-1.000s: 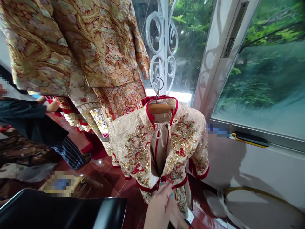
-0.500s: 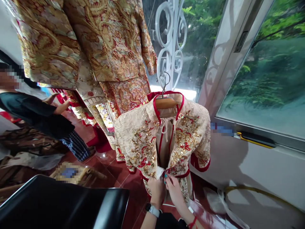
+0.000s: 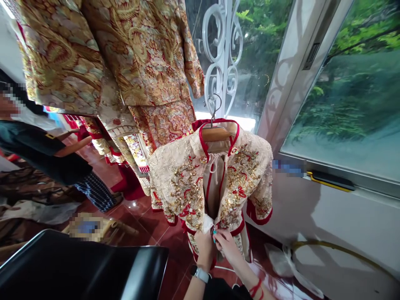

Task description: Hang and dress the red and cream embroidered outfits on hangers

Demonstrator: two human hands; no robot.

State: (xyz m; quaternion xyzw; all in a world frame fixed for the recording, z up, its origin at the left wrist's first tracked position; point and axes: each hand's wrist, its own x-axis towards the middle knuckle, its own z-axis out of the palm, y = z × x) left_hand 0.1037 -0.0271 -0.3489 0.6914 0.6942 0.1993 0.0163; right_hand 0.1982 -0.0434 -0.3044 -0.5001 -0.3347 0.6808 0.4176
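Observation:
A cream jacket [image 3: 184, 179] with gold and red beadwork and red piping hangs on a wooden hanger [image 3: 215, 133], its front parted above my hands. My left hand [image 3: 204, 246], with a watch at the wrist, is closed on the jacket's front edge near the hem. Beside it, almost touching, my right hand [image 3: 226, 243] pinches the opposite front edge with its fingertips. Between them a bit of white cloth [image 3: 208, 223] shows. Whatever small fastening may lie under the fingertips is hidden. Thin cream ties [image 3: 214, 162] are knotted below the collar.
Gold embroidered garments [image 3: 140, 54] hang at the upper left. A white scrolled metal stand [image 3: 223, 62] rises before the window. A glossy black surface [image 3: 84, 266] fills the lower left. Another person [image 3: 43, 150] in dark clothes reaches toward garments at the left.
Both hands stay at the jacket's lower front, with the right fingers shifted slightly. The view has moved a little. The other person's arms have changed position at the garments.

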